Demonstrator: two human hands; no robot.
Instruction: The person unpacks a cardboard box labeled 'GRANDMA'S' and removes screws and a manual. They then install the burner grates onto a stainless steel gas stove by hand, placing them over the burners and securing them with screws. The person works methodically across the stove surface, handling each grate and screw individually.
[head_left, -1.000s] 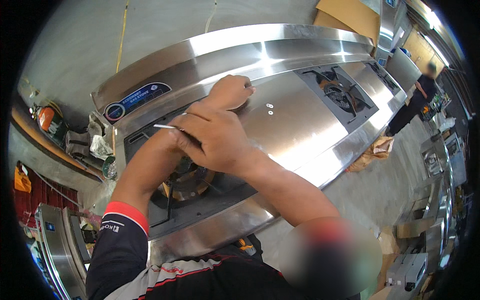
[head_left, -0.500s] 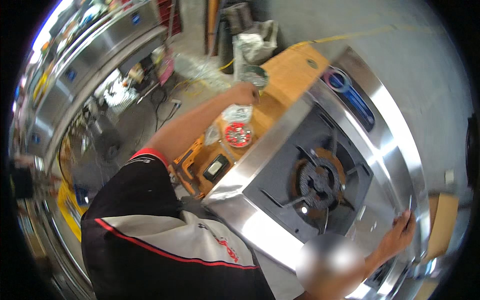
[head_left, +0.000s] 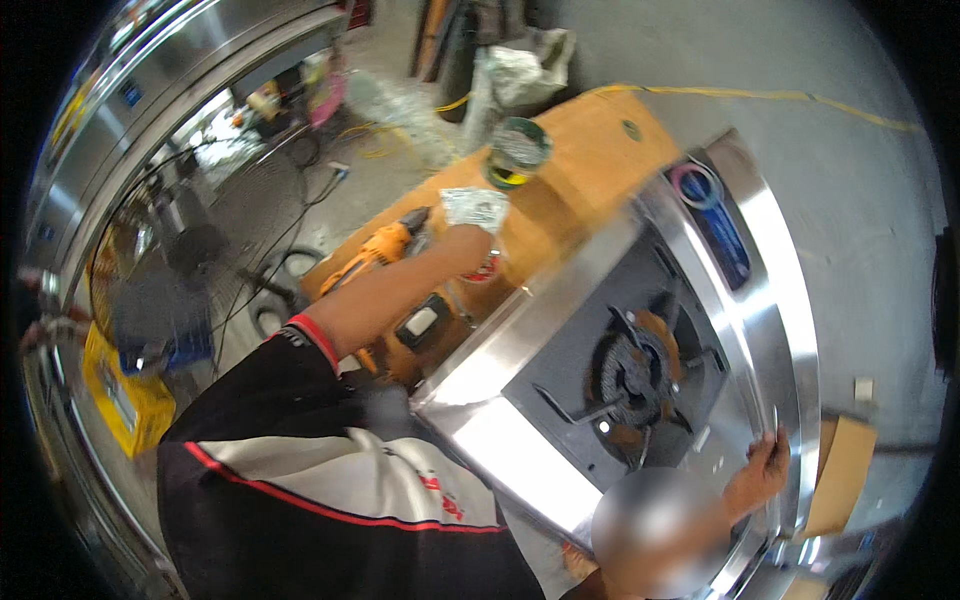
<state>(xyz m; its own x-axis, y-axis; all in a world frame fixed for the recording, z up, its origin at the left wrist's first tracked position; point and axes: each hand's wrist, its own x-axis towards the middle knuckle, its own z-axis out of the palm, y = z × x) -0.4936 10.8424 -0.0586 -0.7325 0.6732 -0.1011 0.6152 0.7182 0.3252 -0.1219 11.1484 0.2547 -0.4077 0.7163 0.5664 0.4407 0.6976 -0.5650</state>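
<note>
My left hand point(head_left: 468, 250) reaches over a round tub of small red and silver pieces point(head_left: 487, 270). The hand covers most of the tub, and its fingers are hidden. Just beyond it lies a clear plastic bag point(head_left: 475, 205). My right hand point(head_left: 765, 470) is at the right side of a stainless steel gas stove point(head_left: 500, 455), with its fingers pinched on a thin metal rod point(head_left: 775, 417) that points up and away. Between my hands sits the stove's black burner point(head_left: 635, 375) with its pan supports. A blurred patch covers part of my right forearm.
On the wooden board point(head_left: 590, 160) stand a green tin point(head_left: 518, 152), an orange power drill point(head_left: 375, 250) and a black battery pack point(head_left: 423, 320). A tape roll point(head_left: 697, 185) rests in the stove's far recess. Beyond are a cardboard box point(head_left: 842, 475), a yellow crate point(head_left: 125, 400) and a yellow cable point(head_left: 740, 93).
My left hand has moved back from beside the green tin to the tub, uncovering the drill. My right hand still holds the thin rod; the whole view has shifted slightly.
</note>
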